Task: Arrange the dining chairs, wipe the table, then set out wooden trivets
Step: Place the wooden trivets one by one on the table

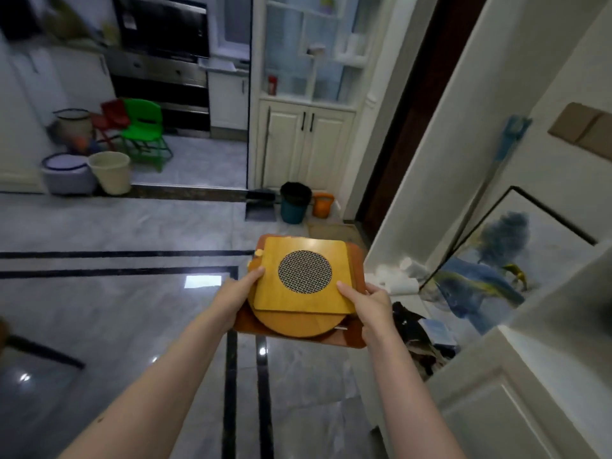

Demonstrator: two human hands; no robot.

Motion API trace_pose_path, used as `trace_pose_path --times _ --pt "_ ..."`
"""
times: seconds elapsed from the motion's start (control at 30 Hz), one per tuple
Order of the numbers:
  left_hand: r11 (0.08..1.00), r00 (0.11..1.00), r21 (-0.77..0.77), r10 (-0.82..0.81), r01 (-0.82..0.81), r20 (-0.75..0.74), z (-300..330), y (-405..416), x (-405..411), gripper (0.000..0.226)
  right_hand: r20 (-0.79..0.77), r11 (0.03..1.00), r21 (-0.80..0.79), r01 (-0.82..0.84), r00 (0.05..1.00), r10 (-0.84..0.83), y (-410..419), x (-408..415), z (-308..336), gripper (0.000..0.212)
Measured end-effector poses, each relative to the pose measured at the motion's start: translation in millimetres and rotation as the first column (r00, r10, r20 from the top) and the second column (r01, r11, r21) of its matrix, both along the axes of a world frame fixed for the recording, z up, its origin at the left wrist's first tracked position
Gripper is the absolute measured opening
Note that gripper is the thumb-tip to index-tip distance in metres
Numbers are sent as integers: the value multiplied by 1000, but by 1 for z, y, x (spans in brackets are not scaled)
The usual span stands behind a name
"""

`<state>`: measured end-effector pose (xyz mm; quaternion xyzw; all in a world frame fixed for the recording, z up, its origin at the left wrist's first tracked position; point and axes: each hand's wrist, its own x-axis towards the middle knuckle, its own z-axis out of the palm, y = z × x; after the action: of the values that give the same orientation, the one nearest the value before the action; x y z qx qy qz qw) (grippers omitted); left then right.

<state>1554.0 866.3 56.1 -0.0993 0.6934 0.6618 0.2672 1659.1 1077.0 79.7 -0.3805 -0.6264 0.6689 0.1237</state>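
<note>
Two hands are carrying a stack of wooden trivets point(299, 321) out in front of the person above the glossy tiled floor point(116, 319), the left hand point(236, 294) gripping its left edge with the thumb on top and the right hand point(372, 308) pinching its right edge likewise. Topmost is lying a square trivet point(334, 294) with a round mesh inset, over a round one and a darker board, while well beyond the hands a teal bin point(294, 207) and a green chair point(144, 127) are standing.

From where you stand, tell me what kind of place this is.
Likely a home, in a tiled hall facing the kitchen: a black built-in oven, a cream glass-front cupboard and a green plastic child's chair show it.
</note>
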Motion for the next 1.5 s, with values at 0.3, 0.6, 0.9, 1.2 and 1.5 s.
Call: trace_pose_path --times 0.3,0.6,0.9,1.2,1.5 --pt "972 972 60 231 -228 -50 0 -112 -75 51 -66 975 45 -217 973 219 -100 -128 -5 79" --pt "866 864 0 500 -501 -65 -10 -174 -156 56 -88 894 17 -448 890 448 -159 -264 -17 69" --pt "664 649 -35 718 -747 -251 -7 -195 -281 37 -61 753 63 -655 750 658 -192 -445 -11 64" --pt "565 567 -70 801 -822 -194 -5 -269 -365 73 -80 611 12 -792 608 790 -281 -565 -5 87" --pt "518 529 -110 833 -848 -163 -3 -382 -475 82 -10 415 -96 -905 418 908 -409 -685 8 58"
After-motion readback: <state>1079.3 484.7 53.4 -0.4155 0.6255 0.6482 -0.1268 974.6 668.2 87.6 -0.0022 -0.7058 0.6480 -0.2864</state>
